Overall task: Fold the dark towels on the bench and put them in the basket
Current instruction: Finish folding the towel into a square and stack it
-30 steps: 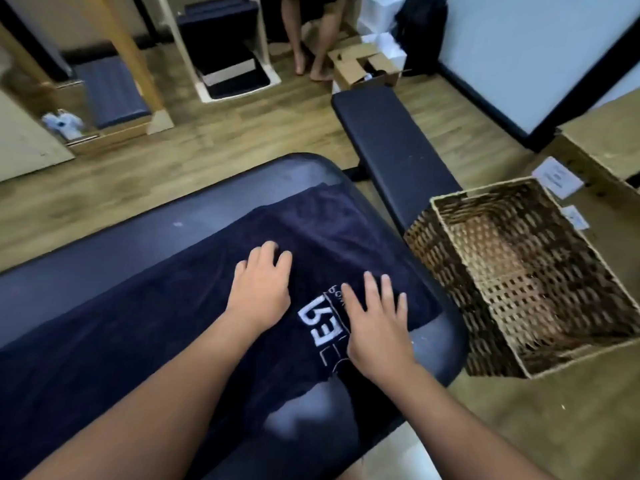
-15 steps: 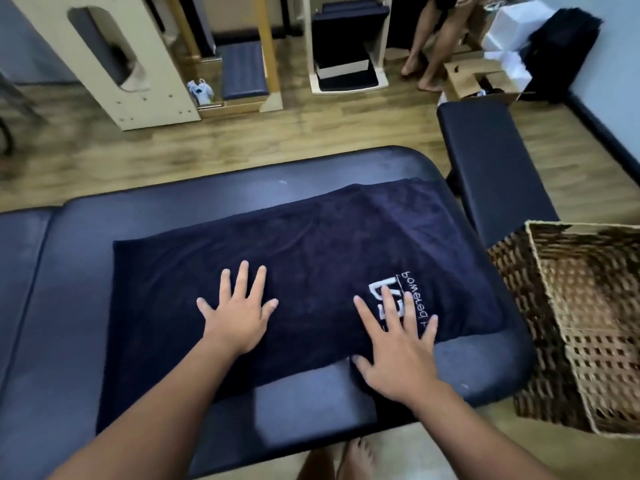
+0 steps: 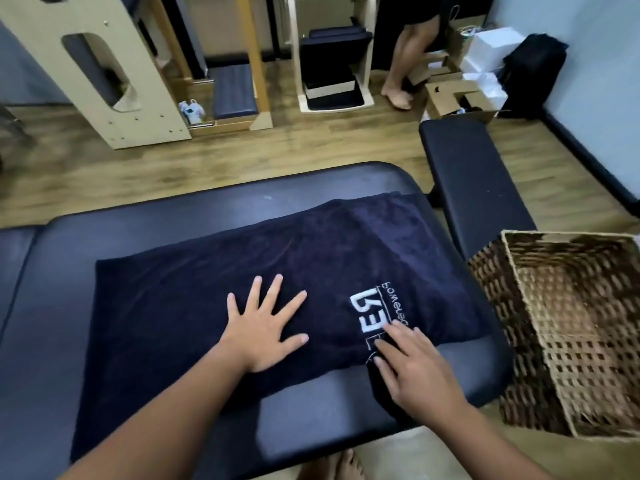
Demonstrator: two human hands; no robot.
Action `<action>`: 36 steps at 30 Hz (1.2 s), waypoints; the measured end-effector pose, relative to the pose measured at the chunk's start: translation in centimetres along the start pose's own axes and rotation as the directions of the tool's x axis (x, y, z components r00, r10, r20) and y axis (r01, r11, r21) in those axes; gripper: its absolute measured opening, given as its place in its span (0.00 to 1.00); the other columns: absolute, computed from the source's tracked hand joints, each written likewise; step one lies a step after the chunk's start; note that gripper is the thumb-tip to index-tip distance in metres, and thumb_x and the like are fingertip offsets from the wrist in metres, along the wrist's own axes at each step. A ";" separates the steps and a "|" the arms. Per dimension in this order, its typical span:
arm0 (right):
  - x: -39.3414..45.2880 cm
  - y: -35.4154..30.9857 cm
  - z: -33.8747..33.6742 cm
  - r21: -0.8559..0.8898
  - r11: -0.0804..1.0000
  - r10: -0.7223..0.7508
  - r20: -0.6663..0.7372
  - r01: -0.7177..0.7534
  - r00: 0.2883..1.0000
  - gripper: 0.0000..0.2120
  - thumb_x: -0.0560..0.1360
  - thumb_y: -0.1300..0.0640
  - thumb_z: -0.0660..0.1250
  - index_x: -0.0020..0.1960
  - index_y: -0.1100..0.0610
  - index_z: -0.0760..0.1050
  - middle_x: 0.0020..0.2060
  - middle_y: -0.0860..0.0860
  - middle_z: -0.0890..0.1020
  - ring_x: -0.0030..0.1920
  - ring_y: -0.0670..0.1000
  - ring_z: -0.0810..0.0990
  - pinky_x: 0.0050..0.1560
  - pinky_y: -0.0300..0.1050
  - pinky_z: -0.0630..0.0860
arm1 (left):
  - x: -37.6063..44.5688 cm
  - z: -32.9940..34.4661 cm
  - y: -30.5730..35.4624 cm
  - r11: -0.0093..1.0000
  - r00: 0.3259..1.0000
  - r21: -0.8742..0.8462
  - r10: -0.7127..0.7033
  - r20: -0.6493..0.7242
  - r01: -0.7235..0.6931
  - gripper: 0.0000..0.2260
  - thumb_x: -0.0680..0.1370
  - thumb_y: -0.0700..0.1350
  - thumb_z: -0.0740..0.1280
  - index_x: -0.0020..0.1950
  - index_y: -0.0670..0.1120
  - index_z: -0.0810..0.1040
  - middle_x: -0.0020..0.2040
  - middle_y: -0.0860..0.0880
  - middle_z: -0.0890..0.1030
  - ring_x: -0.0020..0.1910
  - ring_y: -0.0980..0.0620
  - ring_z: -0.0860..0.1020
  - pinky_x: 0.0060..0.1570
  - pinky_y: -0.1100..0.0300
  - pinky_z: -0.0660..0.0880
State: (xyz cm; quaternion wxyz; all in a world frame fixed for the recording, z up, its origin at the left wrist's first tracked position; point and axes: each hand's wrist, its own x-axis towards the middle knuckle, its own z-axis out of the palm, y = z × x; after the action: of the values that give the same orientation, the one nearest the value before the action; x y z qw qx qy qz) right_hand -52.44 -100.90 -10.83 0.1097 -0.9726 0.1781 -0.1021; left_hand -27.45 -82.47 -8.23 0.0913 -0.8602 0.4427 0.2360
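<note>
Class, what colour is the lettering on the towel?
White, on the dark navy towel; seen in the head view.

A fitness or Pilates studio: a long black padded vinyl bench (image 3: 194, 233) lies beneath both hands, and beyond them stand pale plywood exercise frames (image 3: 104, 64) holding navy padded cushions (image 3: 233, 91) on wood-plank flooring (image 3: 242, 150).

A person's bare legs (image 3: 401, 67) stand on the wood floor (image 3: 242, 157) beside an open cardboard box (image 3: 460, 102), white boxes (image 3: 491, 50) and a black bag (image 3: 533, 71).
</note>
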 end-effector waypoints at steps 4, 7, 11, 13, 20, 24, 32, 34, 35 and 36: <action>0.5 2.1 -1.3 -0.079 0.953 0.283 -0.112 -0.293 0.952 0.14 0.79 0.47 0.63 0.43 0.54 0.81 0.45 0.50 0.80 0.48 0.58 0.79 0.46 0.54 0.76 | 5.2 -3.3 1.9 1.000 0.999 0.007 0.030 0.028 -0.030 0.34 0.76 0.75 0.45 0.76 0.70 0.32 0.80 0.53 0.29 0.79 0.43 0.29 0.73 0.28 0.41; 1.4 2.8 -2.8 -0.130 0.808 0.573 -0.051 -0.574 0.818 0.13 0.77 0.45 0.66 0.42 0.54 0.77 0.41 0.51 0.76 0.44 0.58 0.75 0.40 0.54 0.74 | 8.9 -5.3 5.1 0.991 0.992 0.039 0.124 0.020 -0.124 0.34 0.76 0.75 0.44 0.77 0.69 0.32 0.80 0.53 0.30 0.79 0.43 0.30 0.73 0.28 0.39; 2.2 4.4 -3.7 -0.069 0.658 0.752 0.011 -0.750 0.659 0.18 0.70 0.42 0.75 0.51 0.52 0.76 0.53 0.55 0.75 0.52 0.61 0.73 0.46 0.56 0.76 | 14.6 -7.5 10.1 0.962 0.968 0.125 0.249 -0.024 -0.244 0.34 0.77 0.75 0.41 0.79 0.66 0.33 0.81 0.53 0.32 0.80 0.46 0.32 0.71 0.28 0.34; 2.4 5.0 -3.9 -0.032 0.611 0.792 0.030 -0.791 0.610 0.26 0.69 0.40 0.75 0.59 0.53 0.74 0.59 0.56 0.74 0.58 0.62 0.72 0.51 0.58 0.76 | 17.3 -8.5 12.0 0.958 0.963 0.123 0.266 -0.029 -0.261 0.34 0.78 0.74 0.41 0.80 0.64 0.34 0.81 0.54 0.32 0.80 0.47 0.32 0.72 0.29 0.34; 4.4 6.4 -5.1 -0.071 0.491 0.867 0.140 -0.868 0.479 0.27 0.77 0.40 0.66 0.69 0.53 0.69 0.61 0.52 0.77 0.62 0.59 0.71 0.58 0.56 0.72 | 24.0 -14.3 18.0 0.802 0.870 0.349 0.480 0.108 -0.486 0.34 0.84 0.46 0.57 0.80 0.66 0.38 0.83 0.58 0.39 0.79 0.38 0.51 0.68 0.35 0.63; 5.6 7.2 -6.1 -0.016 0.445 0.869 0.248 -0.895 0.428 0.20 0.77 0.42 0.68 0.63 0.52 0.71 0.58 0.50 0.77 0.62 0.58 0.70 0.59 0.56 0.71 | 25.8 -16.7 19.6 0.685 0.810 0.456 0.564 0.163 -0.569 0.34 0.79 0.39 0.64 0.80 0.59 0.56 0.80 0.52 0.58 0.69 0.40 0.66 0.56 0.47 0.74; 5.9 6.4 -6.4 0.109 0.552 0.788 0.256 -0.827 0.560 0.08 0.75 0.54 0.67 0.49 0.51 0.68 0.52 0.51 0.76 0.57 0.58 0.75 0.47 0.50 0.71 | 24.1 -18.0 19.3 0.662 0.816 0.520 0.564 0.128 -0.540 0.08 0.77 0.39 0.66 0.55 0.47 0.79 0.52 0.46 0.80 0.45 0.44 0.77 0.39 0.54 0.69; 6.0 5.5 -6.7 0.139 0.574 0.764 0.262 -0.807 0.589 0.09 0.75 0.56 0.66 0.47 0.50 0.64 0.47 0.53 0.80 0.53 0.61 0.79 0.41 0.50 0.67 | 23.1 -18.4 18.2 0.671 0.821 0.516 0.558 0.122 -0.532 0.07 0.76 0.38 0.66 0.52 0.45 0.78 0.49 0.46 0.80 0.40 0.46 0.74 0.38 0.55 0.68; 6.0 5.0 -6.7 0.153 0.594 0.744 0.267 -0.790 0.612 0.10 0.74 0.57 0.65 0.46 0.49 0.63 0.44 0.53 0.80 0.51 0.62 0.79 0.39 0.50 0.66 | 22.6 -18.5 17.4 0.692 0.830 0.497 0.545 0.116 -0.524 0.08 0.75 0.38 0.66 0.53 0.45 0.77 0.47 0.46 0.78 0.39 0.47 0.72 0.38 0.55 0.67; 6.0 4.3 -6.7 0.165 0.618 0.720 0.273 -0.768 0.638 0.10 0.73 0.58 0.64 0.46 0.49 0.62 0.42 0.53 0.80 0.48 0.63 0.79 0.38 0.51 0.65 | 22.2 -18.6 16.5 0.719 0.841 0.473 0.531 0.098 -0.509 0.09 0.75 0.37 0.66 0.54 0.45 0.76 0.44 0.48 0.76 0.38 0.48 0.71 0.37 0.55 0.67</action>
State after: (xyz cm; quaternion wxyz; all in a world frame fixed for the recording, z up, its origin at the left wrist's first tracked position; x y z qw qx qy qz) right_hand -49.95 -108.26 -4.51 0.2871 -0.7909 0.5401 0.0180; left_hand -23.66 -114.96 -1.97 0.2222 -0.6557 0.7124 0.1150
